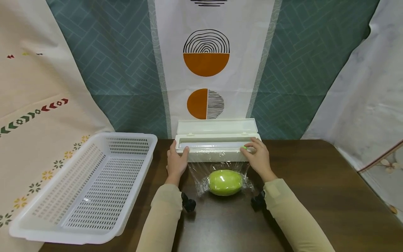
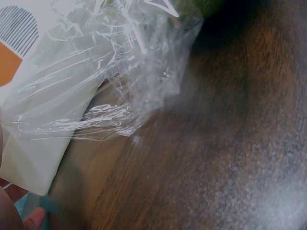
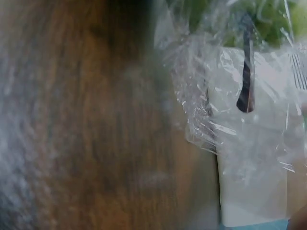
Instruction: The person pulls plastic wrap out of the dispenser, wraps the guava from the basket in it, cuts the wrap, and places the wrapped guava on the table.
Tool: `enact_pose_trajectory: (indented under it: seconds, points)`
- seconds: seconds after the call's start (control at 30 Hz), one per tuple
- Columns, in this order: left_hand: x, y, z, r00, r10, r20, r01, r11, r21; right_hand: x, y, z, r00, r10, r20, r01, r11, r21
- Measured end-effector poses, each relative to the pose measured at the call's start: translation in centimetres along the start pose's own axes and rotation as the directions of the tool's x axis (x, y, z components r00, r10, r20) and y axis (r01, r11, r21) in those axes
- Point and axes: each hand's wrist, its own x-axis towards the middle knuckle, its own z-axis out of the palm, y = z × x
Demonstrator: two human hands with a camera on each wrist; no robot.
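A white cling film dispenser (image 1: 217, 156) stands at the back of the table with its lid (image 1: 217, 126) raised. My left hand (image 1: 177, 162) grips its left end, thumb at the front edge. At the right end, my right hand (image 1: 260, 158) pinches a small green slide cutter (image 1: 244, 147) on the dispenser's edge. Clear cling film (image 2: 120, 72) stretches from the dispenser down to a green oval fruit (image 1: 225, 182), wrapped in it on the table between my forearms. In the right wrist view, crumpled film covers the fruit (image 3: 273, 28). Only bits of fingers show in the wrist views.
A white slotted plastic basket (image 1: 66, 235) stands on the left. Behind the dispenser hangs a patterned cloth (image 1: 126, 63). Dark wooden table top (image 1: 315, 189) extends to the right. Small black devices (image 1: 189, 203) are worn at both wrists.
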Motion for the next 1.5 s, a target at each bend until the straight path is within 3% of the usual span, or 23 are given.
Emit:
enact_pose_trajectory:
  seconds: [1.5]
  points:
    - [-0.07, 0.09, -0.16, 1.0, -0.001, 0.005, 0.001, 1.0, 0.001, 0.05, 0.57, -0.77, 0.993, 0.119, 0.0, -0.119, 0.992, 0.043]
